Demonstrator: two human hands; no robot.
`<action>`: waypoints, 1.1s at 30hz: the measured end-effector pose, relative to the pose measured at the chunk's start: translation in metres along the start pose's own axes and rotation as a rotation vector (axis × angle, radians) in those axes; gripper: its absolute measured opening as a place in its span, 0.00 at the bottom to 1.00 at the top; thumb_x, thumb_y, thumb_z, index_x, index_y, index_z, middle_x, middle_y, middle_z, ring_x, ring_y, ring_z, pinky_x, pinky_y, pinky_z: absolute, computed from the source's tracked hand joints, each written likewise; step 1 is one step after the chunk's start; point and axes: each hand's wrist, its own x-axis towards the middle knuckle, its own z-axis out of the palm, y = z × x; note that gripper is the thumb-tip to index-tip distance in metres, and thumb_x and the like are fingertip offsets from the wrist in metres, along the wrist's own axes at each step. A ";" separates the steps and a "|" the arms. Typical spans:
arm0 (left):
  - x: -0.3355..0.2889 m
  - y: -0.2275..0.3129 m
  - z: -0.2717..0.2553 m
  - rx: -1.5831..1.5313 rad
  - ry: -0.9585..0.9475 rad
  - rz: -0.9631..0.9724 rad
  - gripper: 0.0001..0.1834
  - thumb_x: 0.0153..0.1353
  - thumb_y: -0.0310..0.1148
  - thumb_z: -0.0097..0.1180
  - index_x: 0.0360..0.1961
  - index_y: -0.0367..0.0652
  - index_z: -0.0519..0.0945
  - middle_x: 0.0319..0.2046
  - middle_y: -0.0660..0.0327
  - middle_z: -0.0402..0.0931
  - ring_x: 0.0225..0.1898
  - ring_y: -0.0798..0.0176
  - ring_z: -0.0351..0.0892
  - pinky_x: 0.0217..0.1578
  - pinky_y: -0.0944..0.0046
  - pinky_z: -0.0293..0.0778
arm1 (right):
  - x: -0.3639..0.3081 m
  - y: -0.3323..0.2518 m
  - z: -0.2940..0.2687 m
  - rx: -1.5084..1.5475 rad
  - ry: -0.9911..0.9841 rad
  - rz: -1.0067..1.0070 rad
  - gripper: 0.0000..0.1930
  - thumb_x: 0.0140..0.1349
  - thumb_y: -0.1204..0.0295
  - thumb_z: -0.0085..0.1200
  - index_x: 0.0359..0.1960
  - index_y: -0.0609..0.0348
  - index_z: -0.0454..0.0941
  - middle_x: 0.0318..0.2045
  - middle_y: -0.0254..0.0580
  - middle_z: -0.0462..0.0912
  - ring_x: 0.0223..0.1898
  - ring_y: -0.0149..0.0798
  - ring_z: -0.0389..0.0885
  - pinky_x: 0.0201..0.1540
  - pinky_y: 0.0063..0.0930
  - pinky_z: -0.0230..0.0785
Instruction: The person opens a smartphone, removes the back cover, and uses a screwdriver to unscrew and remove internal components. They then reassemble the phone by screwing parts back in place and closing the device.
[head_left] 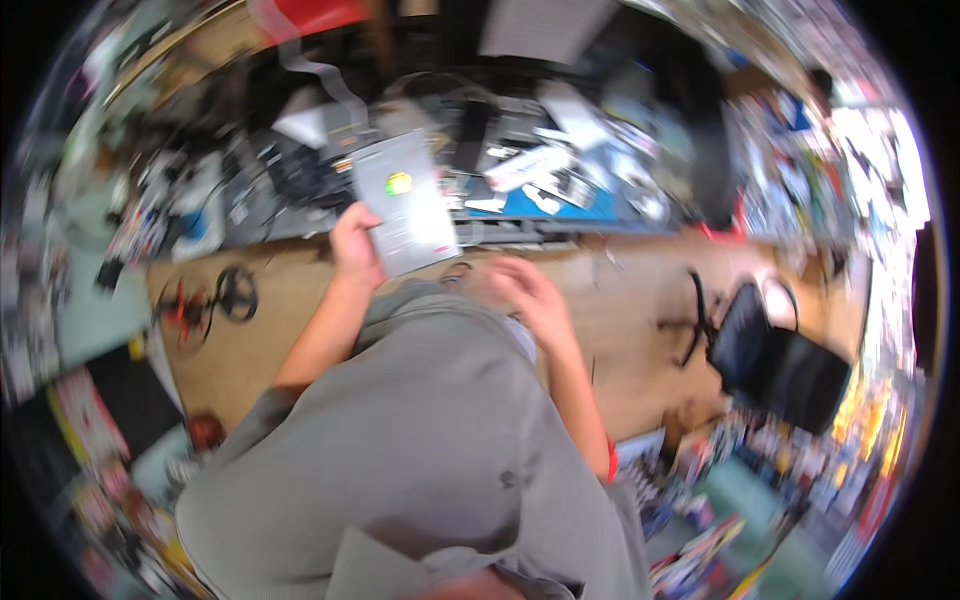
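Observation:
My left hand (357,245) is closed on the left edge of a flat silver-grey rectangular package (405,205) with a small yellow-green mark on its face. The package is held up and slightly tilted, in front of the workbench edge. To the right of it, my right hand (530,295) hovers before my waist, apart from the package. Its fingers are loosely stretched and somewhat blurred, and nothing shows in them.
A cluttered workbench (500,232) spans the far side, with papers, small parts and a blue mat (585,200). A black office chair (780,350) stands at right on the wooden floor. At left is a black wheel-like object (237,294). Packed goods (720,510) lie at lower right.

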 end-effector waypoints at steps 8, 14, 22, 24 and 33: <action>0.012 -0.037 0.058 -0.056 -0.284 -0.154 0.57 0.55 0.50 0.56 0.85 0.31 0.59 0.76 0.35 0.69 0.75 0.33 0.74 0.75 0.25 0.72 | -0.001 -0.043 0.039 0.218 -0.081 -0.045 0.16 0.85 0.65 0.59 0.61 0.66 0.80 0.48 0.50 0.92 0.47 0.40 0.94 0.51 0.36 0.89; 0.018 -0.050 0.070 0.061 -0.258 -0.065 0.46 0.66 0.53 0.56 0.76 0.30 0.67 0.65 0.41 0.75 0.63 0.41 0.82 0.68 0.31 0.81 | -0.012 -0.041 0.048 0.424 -0.031 -0.066 0.14 0.85 0.66 0.58 0.59 0.65 0.78 0.49 0.51 0.92 0.49 0.44 0.94 0.53 0.39 0.89; 0.029 -0.065 0.078 0.282 -0.237 0.091 0.39 0.71 0.52 0.55 0.70 0.29 0.71 0.62 0.48 0.75 0.63 0.48 0.82 0.69 0.37 0.80 | -0.016 -0.045 0.044 0.634 0.124 -0.011 0.13 0.82 0.69 0.62 0.57 0.65 0.77 0.51 0.51 0.90 0.50 0.44 0.94 0.55 0.40 0.89; 0.028 -0.065 0.081 0.293 -0.232 0.096 0.39 0.71 0.53 0.56 0.71 0.30 0.70 0.61 0.48 0.75 0.63 0.48 0.81 0.69 0.37 0.80 | -0.016 -0.042 0.046 0.659 0.133 -0.015 0.13 0.82 0.69 0.61 0.59 0.65 0.78 0.53 0.50 0.89 0.53 0.44 0.92 0.57 0.41 0.89; 0.014 -0.068 0.100 0.235 -0.181 0.187 0.34 0.71 0.48 0.56 0.66 0.29 0.74 0.58 0.48 0.77 0.59 0.50 0.86 0.65 0.43 0.84 | -0.014 -0.037 0.050 0.702 0.073 -0.104 0.14 0.82 0.71 0.60 0.62 0.66 0.80 0.57 0.47 0.87 0.57 0.42 0.90 0.61 0.42 0.87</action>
